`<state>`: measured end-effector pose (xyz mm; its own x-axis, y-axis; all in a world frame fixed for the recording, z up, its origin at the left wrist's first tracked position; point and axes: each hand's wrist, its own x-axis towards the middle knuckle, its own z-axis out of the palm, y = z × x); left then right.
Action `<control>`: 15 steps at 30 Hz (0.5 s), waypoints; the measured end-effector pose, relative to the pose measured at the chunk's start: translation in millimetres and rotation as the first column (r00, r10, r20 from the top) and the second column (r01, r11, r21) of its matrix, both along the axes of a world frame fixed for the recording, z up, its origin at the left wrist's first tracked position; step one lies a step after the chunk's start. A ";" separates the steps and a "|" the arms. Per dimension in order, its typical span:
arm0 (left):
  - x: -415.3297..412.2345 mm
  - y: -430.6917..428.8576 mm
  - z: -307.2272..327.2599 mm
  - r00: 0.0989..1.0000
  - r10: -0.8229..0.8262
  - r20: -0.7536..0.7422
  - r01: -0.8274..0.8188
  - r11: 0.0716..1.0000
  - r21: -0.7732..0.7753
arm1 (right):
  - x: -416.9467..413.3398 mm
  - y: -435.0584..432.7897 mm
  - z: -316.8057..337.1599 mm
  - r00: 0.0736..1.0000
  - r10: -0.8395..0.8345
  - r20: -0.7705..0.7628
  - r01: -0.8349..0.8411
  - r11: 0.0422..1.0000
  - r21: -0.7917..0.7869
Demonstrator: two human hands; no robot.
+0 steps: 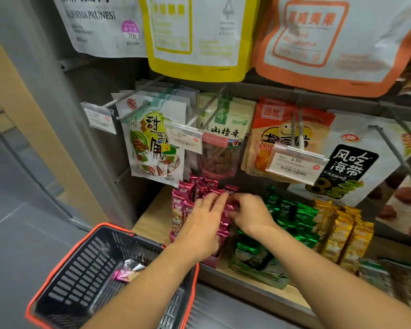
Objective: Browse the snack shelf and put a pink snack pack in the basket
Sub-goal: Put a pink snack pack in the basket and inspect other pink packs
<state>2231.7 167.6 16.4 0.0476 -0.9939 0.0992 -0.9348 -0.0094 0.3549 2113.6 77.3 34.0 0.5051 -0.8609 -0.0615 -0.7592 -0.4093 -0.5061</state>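
Several pink snack packs stand upright in a pink display box on the wooden shelf. My left hand lies over the packs with fingers stretched forward, touching them. My right hand reaches in from the right and its fingertips pinch the top of one pink pack at the back of the row. A black basket with an orange rim hangs below my left forearm. One pink pack lies inside it.
Green packs and yellow packs fill boxes to the right of the pink ones. Bags with price tags hang on metal hooks just above the hands. A grey floor lies at the left.
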 end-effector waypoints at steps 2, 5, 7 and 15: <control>-0.2 -0.7 1.6 0.993 -0.039 0.112 0.037 0.999 0.020 | -0.2 -7.6 5.2 0.973 0.139 -0.185 -0.130 0.990 0.063; -0.3 -2.0 2.8 0.974 -0.085 0.210 0.062 0.992 0.114 | -1.7 -20.2 9.8 0.965 0.175 -0.193 -0.143 0.975 0.169; -1.9 -0.6 0.6 0.965 -0.099 0.241 0.059 0.984 0.170 | -0.8 -31.5 8.9 0.998 -0.008 -0.059 0.014 0.995 0.100; 0.3 2.0 -6.4 0.983 -0.120 0.140 0.100 0.985 0.143 | 29.4 -50.5 -19.0 0.940 -0.115 -0.321 0.106 0.993 -0.044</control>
